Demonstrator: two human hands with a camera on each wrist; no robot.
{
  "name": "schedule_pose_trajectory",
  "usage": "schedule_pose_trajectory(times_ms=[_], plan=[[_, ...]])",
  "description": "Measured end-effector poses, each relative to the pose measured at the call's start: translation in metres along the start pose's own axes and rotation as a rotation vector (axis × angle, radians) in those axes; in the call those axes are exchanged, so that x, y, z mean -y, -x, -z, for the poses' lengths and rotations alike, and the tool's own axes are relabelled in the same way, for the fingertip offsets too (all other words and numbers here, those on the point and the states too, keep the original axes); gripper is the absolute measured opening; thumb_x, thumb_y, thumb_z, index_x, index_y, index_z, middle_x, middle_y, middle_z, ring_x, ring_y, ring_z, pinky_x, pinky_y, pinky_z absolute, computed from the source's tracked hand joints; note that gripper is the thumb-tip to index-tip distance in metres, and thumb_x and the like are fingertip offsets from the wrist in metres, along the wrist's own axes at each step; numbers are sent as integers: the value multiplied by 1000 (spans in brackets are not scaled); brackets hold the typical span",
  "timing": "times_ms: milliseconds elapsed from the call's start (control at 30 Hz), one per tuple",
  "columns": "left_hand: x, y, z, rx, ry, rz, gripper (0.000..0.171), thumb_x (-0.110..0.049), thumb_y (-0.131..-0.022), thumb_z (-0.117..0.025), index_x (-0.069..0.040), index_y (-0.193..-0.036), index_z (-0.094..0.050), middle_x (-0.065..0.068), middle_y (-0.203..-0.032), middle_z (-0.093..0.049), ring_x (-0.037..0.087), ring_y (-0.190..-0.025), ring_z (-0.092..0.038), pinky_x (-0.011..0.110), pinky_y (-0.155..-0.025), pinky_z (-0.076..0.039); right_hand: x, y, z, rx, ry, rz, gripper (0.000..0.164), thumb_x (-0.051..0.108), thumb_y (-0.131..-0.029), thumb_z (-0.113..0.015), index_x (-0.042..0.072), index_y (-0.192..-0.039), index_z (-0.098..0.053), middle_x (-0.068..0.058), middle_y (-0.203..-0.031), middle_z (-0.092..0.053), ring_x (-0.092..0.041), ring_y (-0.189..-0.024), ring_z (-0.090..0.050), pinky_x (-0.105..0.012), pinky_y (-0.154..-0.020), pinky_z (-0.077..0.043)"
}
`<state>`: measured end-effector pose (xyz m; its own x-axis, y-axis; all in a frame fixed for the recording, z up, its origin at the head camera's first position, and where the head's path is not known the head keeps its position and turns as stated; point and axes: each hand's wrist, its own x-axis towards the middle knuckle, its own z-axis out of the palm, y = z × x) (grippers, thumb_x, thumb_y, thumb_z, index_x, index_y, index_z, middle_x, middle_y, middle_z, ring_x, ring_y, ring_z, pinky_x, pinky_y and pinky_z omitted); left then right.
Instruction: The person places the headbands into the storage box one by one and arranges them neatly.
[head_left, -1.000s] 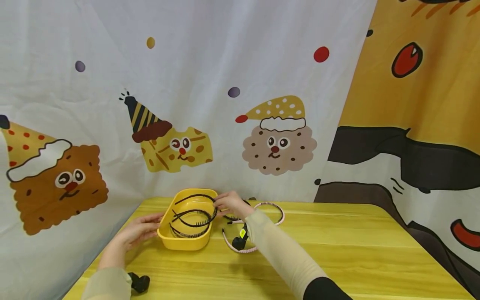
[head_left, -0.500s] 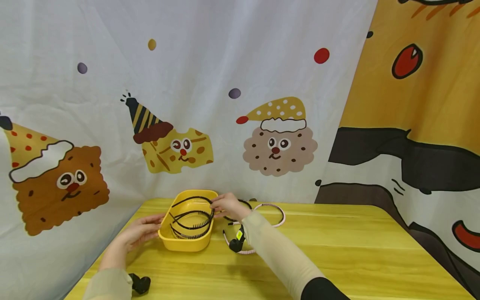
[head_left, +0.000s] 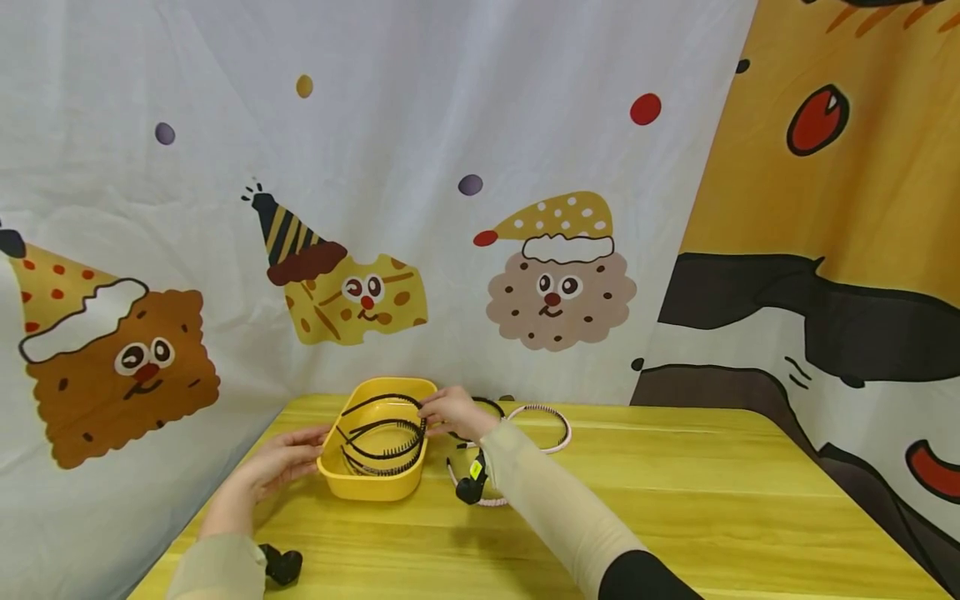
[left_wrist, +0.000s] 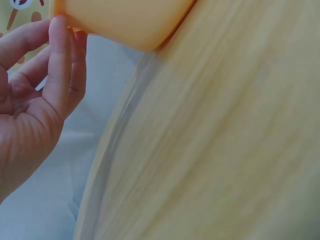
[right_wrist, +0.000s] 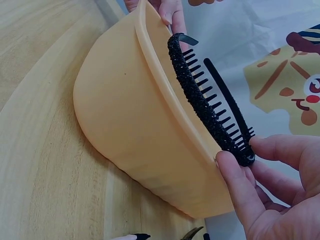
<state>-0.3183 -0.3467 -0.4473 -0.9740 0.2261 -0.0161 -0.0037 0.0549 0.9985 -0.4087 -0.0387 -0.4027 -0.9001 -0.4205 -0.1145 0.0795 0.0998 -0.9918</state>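
Observation:
In the head view, a yellow plastic basin (head_left: 375,488) stands on the table's left side with several black headbands (head_left: 382,455) inside. My right hand (head_left: 456,412) is at the basin's right rim, pinching a black toothed headband (right_wrist: 192,95) between thumb and fingers. The right wrist view shows its glittery outer band and comb teeth leaning over the rim, the curved middle in my fingertips. At the opposite rim, my left hand (head_left: 283,460) holds the basin's edge; the left wrist view has its thumb and fingertips at the basin corner.
Right of the basin lie a pink headband (head_left: 558,412), another pink headband (head_left: 491,502) partly hidden by my right wrist, and a black headband (head_left: 491,405). A printed cloth (head_left: 450,108) hangs behind the wooden table (head_left: 675,492).
My right hand has shifted slightly left with the headband, drawing it closer over the basin. The left hand stays at the rim.

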Motion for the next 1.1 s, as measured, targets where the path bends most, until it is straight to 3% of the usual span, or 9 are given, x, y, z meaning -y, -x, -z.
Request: schedule_pose_trajectory(times_ms=[500,1100], plan=[[-1,0,0,1,19,9,64,-5,-97,-58,12,-147,-24,2,-122,-58,16,-98,-64,28,-80,-56,1,-2,-2,0,-2,-4,33,-5,-88,-64,-12,-120,-61,-18,-100,-62,-23,-76,-60,-51,-86,-52],[-2,2,-1,19,26,-9,63,-3,-97,-57,14,-147,-22,5,-124,-57,16,-97,-65,28,-81,-55,1,1,-3,6,74,32,32,-6,-89,-61,-15,-120,-60,-25,-113,-61,-39,-102,-61,-48,-84,-54]])
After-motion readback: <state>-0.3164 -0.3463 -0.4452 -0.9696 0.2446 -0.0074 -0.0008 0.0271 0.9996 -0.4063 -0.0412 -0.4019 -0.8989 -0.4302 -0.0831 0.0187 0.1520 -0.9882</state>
